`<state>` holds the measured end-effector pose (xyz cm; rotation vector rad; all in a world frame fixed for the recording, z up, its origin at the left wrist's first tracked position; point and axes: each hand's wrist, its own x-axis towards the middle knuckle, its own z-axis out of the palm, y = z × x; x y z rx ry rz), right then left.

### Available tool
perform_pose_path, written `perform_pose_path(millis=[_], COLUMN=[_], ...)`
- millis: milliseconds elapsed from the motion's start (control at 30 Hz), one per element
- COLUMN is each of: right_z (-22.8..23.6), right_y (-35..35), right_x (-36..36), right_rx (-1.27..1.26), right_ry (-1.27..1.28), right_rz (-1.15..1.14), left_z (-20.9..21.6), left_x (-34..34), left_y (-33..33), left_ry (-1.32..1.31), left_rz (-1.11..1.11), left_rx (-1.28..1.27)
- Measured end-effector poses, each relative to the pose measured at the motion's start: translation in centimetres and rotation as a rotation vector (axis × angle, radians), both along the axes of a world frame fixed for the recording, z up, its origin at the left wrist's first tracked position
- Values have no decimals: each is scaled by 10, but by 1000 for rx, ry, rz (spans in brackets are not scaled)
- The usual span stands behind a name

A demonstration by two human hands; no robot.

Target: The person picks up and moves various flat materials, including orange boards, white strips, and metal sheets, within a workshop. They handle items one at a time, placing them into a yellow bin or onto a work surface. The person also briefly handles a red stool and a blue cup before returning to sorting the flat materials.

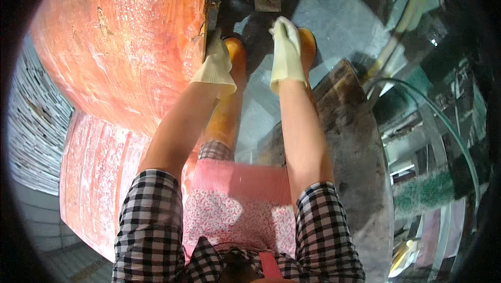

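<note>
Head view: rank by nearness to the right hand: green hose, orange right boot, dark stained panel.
From the right hand:
1. Orange right boot, just right of it.
2. Dark stained panel, lower right.
3. Green hose, far right.

- Orange sheet point(130, 48): I see a glossy, wet-looking, streaked face; a knot-like mark makes it look like wood to me.
- Pink sheet point(99, 152): duller, patchy and streaked.
- Left glove point(214, 67) and right glove point(288, 61): thin, mostly matt rubber, I'd say.
- Boots point(236, 52): smooth and shiny; from my end I can't tell rubber from plastic.
- Sleeves point(150, 204): matt checked cloth.
- Apron point(263, 225): speckled cloth, with a finely ribbed band.
- Dark board point(360, 178): matt, stained, rough-looking.
- Hose point(459, 139): smooth, rubber or plastic.
</note>
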<state>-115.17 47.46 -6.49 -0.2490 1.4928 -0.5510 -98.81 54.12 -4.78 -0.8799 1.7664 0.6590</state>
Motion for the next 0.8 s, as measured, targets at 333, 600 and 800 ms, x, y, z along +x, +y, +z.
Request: perform_pose_path(millis=[333,600,800], right_z=[205,247,220], right_y=[11,-37,-53], right_x=[26,54,68], right_rx=[116,-44,30], right_ry=[-162,-162,-98], right_rz=[54,165,84], left_z=[178,231,191], left_x=[-11,38,5], left_y=[31,-28,-38], left_ry=[470,547,429], left_rz=[780,442,361], left_rx=[-233,-309,-128])
